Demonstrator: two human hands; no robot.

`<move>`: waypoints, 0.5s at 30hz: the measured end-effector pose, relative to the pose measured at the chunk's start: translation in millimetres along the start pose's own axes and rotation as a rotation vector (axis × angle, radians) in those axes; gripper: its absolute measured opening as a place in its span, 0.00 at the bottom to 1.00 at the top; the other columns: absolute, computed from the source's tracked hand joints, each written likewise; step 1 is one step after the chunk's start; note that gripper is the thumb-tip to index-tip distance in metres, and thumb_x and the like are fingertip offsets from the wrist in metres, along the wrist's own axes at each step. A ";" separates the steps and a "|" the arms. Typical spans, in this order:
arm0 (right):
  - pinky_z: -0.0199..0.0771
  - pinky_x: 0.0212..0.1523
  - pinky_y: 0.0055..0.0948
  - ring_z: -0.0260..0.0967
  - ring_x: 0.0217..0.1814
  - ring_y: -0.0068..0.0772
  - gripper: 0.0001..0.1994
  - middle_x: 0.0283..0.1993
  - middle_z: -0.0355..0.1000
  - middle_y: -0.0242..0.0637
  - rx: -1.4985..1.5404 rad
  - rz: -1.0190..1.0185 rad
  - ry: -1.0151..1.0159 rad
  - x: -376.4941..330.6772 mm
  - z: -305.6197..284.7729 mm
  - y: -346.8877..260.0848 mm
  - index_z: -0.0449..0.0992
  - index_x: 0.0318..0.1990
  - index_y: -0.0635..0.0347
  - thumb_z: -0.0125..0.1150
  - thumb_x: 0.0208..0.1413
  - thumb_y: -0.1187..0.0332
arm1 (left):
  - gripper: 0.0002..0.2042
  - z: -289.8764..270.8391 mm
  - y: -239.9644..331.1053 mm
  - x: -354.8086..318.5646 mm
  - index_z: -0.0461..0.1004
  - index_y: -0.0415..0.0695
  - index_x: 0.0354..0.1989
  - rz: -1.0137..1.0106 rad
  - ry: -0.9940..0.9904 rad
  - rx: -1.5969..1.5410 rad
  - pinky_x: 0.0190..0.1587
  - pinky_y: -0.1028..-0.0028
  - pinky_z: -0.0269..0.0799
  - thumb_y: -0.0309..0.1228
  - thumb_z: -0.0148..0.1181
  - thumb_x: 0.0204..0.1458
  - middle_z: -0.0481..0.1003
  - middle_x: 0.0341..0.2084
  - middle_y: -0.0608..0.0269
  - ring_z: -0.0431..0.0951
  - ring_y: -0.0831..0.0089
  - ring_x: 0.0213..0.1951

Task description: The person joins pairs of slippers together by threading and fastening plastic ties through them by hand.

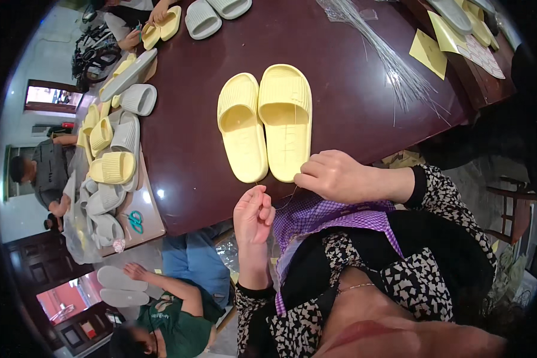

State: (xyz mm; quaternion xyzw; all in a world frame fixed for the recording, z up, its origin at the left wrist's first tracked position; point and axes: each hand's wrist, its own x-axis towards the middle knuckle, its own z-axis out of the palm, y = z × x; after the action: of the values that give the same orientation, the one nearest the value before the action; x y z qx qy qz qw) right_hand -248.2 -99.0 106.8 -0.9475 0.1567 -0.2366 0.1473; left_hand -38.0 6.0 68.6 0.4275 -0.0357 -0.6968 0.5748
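Observation:
A pair of pale yellow slide slippers lies side by side on the dark red table, toes pointing away from me. The left slipper (242,143) almost touches the right slipper (287,140). Just below the left heel, my left hand (255,216) is closed, fingertips pinching a thin strand. My right hand (333,175) is closed beside the right heel, and a thin strand hangs below its fingers. Whether both hands hold one and the same strand is too fine to make out. Faint thin lines show over the right slipper's opening and footbed.
A bundle of thin strands (383,51) lies at the far right near a yellow card (428,54). Grey slippers (203,19) sit at the far edge. Grey and yellow slippers pile up at left, with teal scissors (135,222). Other people work at left and far left.

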 end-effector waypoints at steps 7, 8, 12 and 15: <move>0.67 0.26 0.29 0.66 0.25 0.32 0.06 0.23 0.64 0.34 -0.002 -0.041 -0.114 -0.2 13.7 -7.1 0.66 0.26 0.60 0.53 0.38 0.71 | 0.07 -8.7 0.2 -2.6 0.70 0.38 0.37 -0.039 0.039 0.031 0.14 0.83 0.54 0.29 0.52 0.56 0.69 0.19 0.64 0.59 0.84 0.14; 0.67 0.26 0.29 0.66 0.25 0.32 0.05 0.23 0.64 0.34 0.001 -0.046 -0.128 0.5 14.5 -8.1 0.66 0.26 0.60 0.53 0.38 0.71 | 0.07 -8.3 1.4 -2.9 0.70 0.38 0.37 -0.046 0.045 0.040 0.14 0.83 0.54 0.29 0.52 0.56 0.69 0.19 0.64 0.59 0.84 0.14; 0.68 0.25 0.30 0.67 0.26 0.33 0.05 0.22 0.65 0.35 -0.065 0.027 -0.130 7.7 13.7 -3.1 0.67 0.26 0.59 0.54 0.38 0.71 | 0.07 -0.4 14.8 5.0 0.69 0.38 0.38 -0.047 0.064 0.157 0.14 0.83 0.53 0.29 0.52 0.55 0.68 0.19 0.65 0.58 0.84 0.14; 0.69 0.25 0.31 0.69 0.26 0.34 0.04 0.23 0.66 0.36 -0.125 0.105 -0.121 19.8 13.6 13.0 0.67 0.25 0.59 0.54 0.39 0.72 | 0.08 9.5 32.6 25.2 0.68 0.37 0.38 -0.029 0.084 0.277 0.15 0.83 0.53 0.28 0.52 0.55 0.68 0.20 0.66 0.58 0.84 0.14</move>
State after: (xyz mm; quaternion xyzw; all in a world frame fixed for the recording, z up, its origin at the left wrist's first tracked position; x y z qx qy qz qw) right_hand -227.8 -115.2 98.7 -0.9579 0.2113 -0.1605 0.1094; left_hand -18.2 -30.2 78.3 0.5319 -0.1012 -0.6751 0.5011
